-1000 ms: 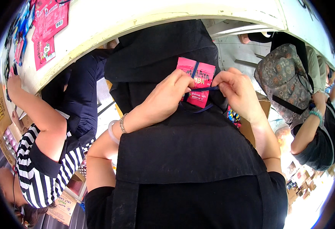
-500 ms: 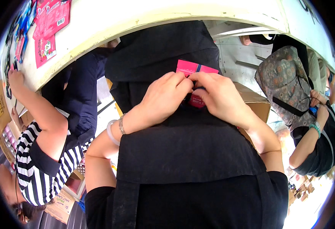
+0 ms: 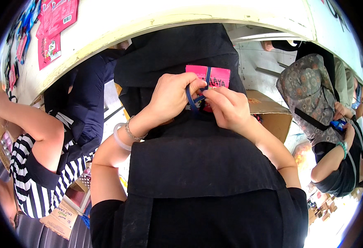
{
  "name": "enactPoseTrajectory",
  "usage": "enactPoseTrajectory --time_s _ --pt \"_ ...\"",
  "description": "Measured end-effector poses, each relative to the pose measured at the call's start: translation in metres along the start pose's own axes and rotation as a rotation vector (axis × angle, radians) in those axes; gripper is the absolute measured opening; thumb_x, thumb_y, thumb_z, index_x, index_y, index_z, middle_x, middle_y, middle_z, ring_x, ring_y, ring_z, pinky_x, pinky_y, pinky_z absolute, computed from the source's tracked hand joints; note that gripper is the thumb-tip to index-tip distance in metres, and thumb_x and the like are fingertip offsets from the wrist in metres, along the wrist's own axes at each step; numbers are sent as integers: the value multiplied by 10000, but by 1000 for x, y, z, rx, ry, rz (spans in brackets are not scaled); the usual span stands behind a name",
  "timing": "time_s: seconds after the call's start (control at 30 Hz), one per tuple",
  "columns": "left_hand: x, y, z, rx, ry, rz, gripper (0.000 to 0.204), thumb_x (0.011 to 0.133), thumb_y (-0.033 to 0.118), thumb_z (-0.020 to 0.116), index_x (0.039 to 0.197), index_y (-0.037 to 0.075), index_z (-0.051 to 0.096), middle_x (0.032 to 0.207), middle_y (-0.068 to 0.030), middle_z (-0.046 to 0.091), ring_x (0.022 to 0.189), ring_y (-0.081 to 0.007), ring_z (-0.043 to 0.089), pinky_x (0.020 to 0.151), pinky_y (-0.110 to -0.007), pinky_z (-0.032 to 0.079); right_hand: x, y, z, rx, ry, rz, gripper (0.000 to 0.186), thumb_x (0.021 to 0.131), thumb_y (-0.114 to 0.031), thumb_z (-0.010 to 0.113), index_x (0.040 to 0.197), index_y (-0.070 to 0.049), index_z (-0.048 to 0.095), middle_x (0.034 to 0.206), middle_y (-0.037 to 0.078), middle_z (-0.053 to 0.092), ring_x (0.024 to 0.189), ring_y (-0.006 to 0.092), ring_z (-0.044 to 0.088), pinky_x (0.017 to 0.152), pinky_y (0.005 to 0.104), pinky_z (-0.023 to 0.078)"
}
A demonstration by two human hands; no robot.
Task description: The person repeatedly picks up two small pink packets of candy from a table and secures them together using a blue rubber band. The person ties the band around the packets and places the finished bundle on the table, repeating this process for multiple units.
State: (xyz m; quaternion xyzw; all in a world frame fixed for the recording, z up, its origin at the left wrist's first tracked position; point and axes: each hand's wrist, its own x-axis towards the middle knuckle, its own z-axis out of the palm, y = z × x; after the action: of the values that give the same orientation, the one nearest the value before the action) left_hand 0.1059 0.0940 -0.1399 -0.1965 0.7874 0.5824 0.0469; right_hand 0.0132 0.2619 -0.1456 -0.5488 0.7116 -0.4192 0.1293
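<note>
A pink flat packet [image 3: 220,72] rests on the black apron over my lap, with a dark blue ribbon [image 3: 208,77] running across it. My left hand [image 3: 170,94] is closed, its thumb and fingertips pinching the ribbon at the packet's left side. From the right, my right hand [image 3: 232,108] also pinches the ribbon, close to the left fingertips. A ribbon loop hangs between the two hands. The packet's lower part is mostly hidden by my fingers. Bracelets circle my left wrist.
Beyond my knees curves the white table edge [image 3: 148,21]; pink packets [image 3: 59,18] and a heap of blue ribbons [image 3: 27,25] lie at its left. A co-worker in a striped shirt [image 3: 37,177] sits left; another with a patterned apron [image 3: 303,89] sits right. An open cardboard box [image 3: 268,103] stands beside my right arm.
The packet has shifted slightly left and more of its face shows. My hands have drawn apart, exposing the ribbon loop. The left co-worker's arm has moved back from the table.
</note>
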Motion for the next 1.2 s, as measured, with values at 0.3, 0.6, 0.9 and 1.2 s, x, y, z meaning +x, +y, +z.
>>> enactPoseTrajectory --time_s 0.3,0.6,0.9,1.2 --pt "4 12 31 -112 174 -97 318 961 230 550 758 -15 567 561 -96 619 502 -164 636 466 -287 472 -17 -1 -22 9 -202 313 103 769 21 618 862 -17 594 837 94 533 737 286 588 649 362 489" --pt "-12 21 26 277 415 685 208 712 40 770 857 37 621 748 -75 625 631 -183 607 563 -287 488 -17 12 -49 391 -361 565 106 846 -91 584 885 5 605 938 156 526 903 344 557 803 371 443" --pt "-18 14 46 62 -86 151 106 781 117 697 840 31 683 708 -103 667 615 -232 638 569 -314 492 -24 5 -34 296 -88 507 78 827 -66 623 875 -6 609 883 129 533 833 280 575 719 358 462" --pt "39 -13 -28 175 -737 49 219 926 171 552 894 -31 628 758 -94 639 673 -155 577 637 -291 459 -40 36 -29 -91 -55 27 341 690 2 656 1011 -110 681 750 63 523 629 218 587 529 323 486"
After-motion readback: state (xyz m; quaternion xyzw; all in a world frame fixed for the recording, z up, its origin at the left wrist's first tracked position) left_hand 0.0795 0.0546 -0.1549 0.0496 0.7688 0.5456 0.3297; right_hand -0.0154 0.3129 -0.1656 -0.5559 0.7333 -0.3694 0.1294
